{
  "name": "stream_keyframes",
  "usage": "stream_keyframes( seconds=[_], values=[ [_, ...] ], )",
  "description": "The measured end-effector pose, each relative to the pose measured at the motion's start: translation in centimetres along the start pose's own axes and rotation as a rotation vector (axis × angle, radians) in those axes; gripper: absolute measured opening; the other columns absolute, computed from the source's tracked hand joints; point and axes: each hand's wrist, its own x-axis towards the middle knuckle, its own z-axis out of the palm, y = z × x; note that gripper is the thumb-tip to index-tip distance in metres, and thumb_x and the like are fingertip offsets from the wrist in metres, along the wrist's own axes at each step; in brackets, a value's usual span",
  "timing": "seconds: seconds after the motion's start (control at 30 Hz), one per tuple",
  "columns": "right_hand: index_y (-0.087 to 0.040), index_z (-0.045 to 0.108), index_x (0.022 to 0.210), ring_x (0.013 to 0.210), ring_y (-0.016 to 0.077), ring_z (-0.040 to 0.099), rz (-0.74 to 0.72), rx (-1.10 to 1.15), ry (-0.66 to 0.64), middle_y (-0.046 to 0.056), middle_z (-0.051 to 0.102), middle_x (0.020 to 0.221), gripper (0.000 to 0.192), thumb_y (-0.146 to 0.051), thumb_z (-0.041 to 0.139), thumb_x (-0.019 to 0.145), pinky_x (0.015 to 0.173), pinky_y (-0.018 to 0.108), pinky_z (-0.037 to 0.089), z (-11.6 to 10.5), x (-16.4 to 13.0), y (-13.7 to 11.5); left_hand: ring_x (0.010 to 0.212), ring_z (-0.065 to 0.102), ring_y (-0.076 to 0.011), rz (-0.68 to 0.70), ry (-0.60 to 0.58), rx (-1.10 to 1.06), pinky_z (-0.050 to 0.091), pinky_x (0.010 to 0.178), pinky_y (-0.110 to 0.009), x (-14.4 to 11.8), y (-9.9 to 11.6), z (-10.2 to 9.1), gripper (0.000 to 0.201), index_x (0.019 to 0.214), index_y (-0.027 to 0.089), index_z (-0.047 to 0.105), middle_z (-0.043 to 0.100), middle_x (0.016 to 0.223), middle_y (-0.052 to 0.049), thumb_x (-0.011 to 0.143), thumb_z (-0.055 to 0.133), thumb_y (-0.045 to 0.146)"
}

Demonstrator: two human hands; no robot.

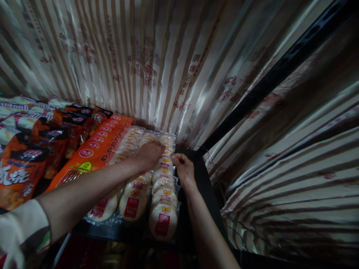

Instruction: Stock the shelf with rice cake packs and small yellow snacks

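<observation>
Rows of flat round cakes in clear wrappers overlap on a black shelf [131, 232], each with a red and yellow label. The rightmost row of wrapped round cakes [163, 220] runs from the shelf's front to the back. My left hand [151, 155] reaches across the middle row of cakes [131, 205], its fingers curled down on cakes towards the back of the right row. From the other side my right hand [183, 168] pinches with bent fingers at the wrapper edge of that row. Some fingertips are hard to see in the dim light.
An orange printed sheet or packaging [98, 144] lies left of the cakes. Beyond it stand several orange and black snack bags [21, 168] and white packs [19, 106]. A pleated patterned curtain [157, 67] hangs behind, and a black slanted pole [260, 89] rises at the shelf's right corner.
</observation>
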Motion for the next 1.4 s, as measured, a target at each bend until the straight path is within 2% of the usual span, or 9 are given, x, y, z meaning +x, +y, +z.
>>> stream_keyframes(
  seconds=[0.43,0.6,0.8,1.0,1.17,1.3,1.4],
  values=[
    [-0.019,0.063,0.066,0.058,0.0115,0.049,-0.016,0.001,0.013,-0.003,0.060,0.063,0.027,-0.042,0.074,0.057,0.057,0.024,0.041,0.0,0.1,0.0,0.089,0.061,-0.0197,-0.012,-0.009,-0.076,0.048,0.076,-0.028,0.0,-0.2,0.3,0.015,0.090,0.014,0.062,0.064,0.091,-0.009,0.084,0.048,0.014],
    [-0.019,0.063,0.067,0.058,0.0113,0.050,-0.009,-0.008,0.008,-0.003,0.060,0.063,0.027,-0.041,0.075,0.056,0.057,0.024,0.041,-0.1,0.1,-0.3,0.093,0.059,-0.0212,-0.077,-0.006,-0.097,0.049,0.078,-0.028,-0.2,0.2,0.3,0.013,0.092,0.014,0.061,0.063,0.092,-0.009,0.083,0.054,0.020],
    [-0.019,0.066,0.073,0.064,0.0123,0.053,0.028,0.011,-0.012,-0.002,0.063,0.069,0.032,-0.041,0.077,0.053,0.064,0.026,0.044,-0.7,0.0,-0.7,0.097,0.060,-0.0240,-0.126,-0.011,-0.109,0.050,0.078,-0.032,-0.2,0.6,0.2,0.016,0.094,0.012,0.061,0.064,0.096,-0.012,0.085,0.049,0.016],
    [-0.019,0.064,0.071,0.062,0.0122,0.053,0.012,-0.067,-0.027,-0.002,0.062,0.066,0.034,-0.046,0.077,0.053,0.062,0.026,0.043,-1.4,0.4,-0.3,0.094,0.061,-0.0220,-0.189,-0.010,-0.100,0.050,0.079,-0.031,0.0,1.0,0.3,0.020,0.097,0.011,0.062,0.065,0.095,-0.013,0.085,0.047,0.015],
    [-0.020,0.062,0.070,0.062,0.0120,0.052,0.001,-0.035,-0.013,-0.003,0.060,0.066,0.031,-0.042,0.076,0.054,0.063,0.026,0.042,-1.2,0.4,-0.1,0.095,0.059,-0.0224,-0.195,0.016,-0.127,0.049,0.082,-0.032,-0.1,1.1,0.6,0.019,0.097,0.011,0.062,0.064,0.096,-0.013,0.084,0.049,0.014],
    [-0.019,0.061,0.069,0.061,0.0116,0.050,-0.017,-0.008,0.013,-0.003,0.059,0.065,0.027,-0.038,0.076,0.055,0.062,0.026,0.041,-0.9,0.2,-0.2,0.099,0.056,-0.0229,-0.143,0.051,-0.126,0.048,0.088,-0.033,-0.1,0.9,0.5,0.016,0.094,0.011,0.063,0.061,0.098,-0.013,0.083,0.052,0.014],
    [-0.019,0.060,0.067,0.062,0.0115,0.050,-0.033,-0.015,0.018,-0.003,0.058,0.064,0.025,-0.037,0.075,0.057,0.062,0.026,0.040,-0.8,0.1,-0.4,0.102,0.054,-0.0247,-0.129,0.055,-0.088,0.049,0.085,-0.034,-0.1,0.8,0.3,0.016,0.092,0.011,0.063,0.059,0.102,-0.014,0.085,0.049,0.015]
  ],
)
